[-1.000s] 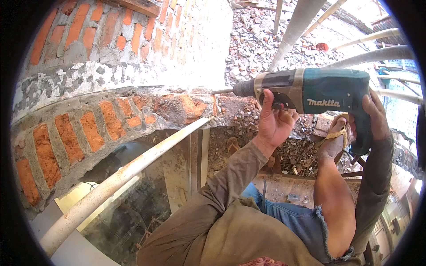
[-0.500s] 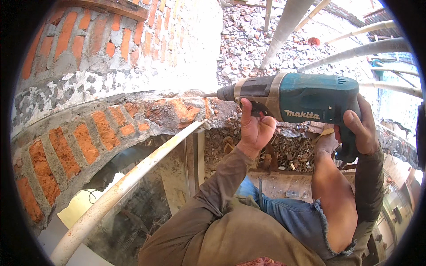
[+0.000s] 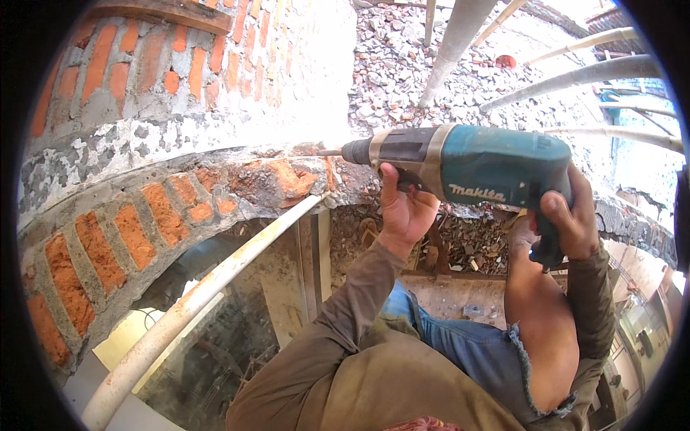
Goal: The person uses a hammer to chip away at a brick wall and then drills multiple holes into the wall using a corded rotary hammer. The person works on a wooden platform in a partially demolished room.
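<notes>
Both hands on the drill: R hand (image 3: 573, 219) is wrapped round the rear grip of the teal/blk power drill (image 3: 496, 161), thumb on the near side; L hand (image 3: 408, 212) is cupped under the front end, palm showing, thumb up against the housing, fingers partly hidden, so can't tell how tightly they're closed. Drill's approx. level, right of ctr, pointing left; its bit (image 3: 330, 152) reaches the broken top of the brick ledge (image 3: 295, 179), can't tell if the tip's in the masonry. Ledge curves off to the near left, orange bricks w/ grey mortar. Pale pole (image 3: 215, 284) slants from near left up to the ledge's near edge, just below the bit. Far left: brick wall (image 3: 144, 65) w/ a wooden plank (image 3: 165, 13) across its top. Far side, past the drill: heap of rubble (image 3: 392, 65), w/ a grey pole (image 3: 456, 54) & others to the right. Near side: more broken bits (image 3: 471, 248) below the drill, betw. the sleeves, plus person's torn blue jeans (image 3: 467, 337) & bare leg (image 3: 539, 309).
</notes>
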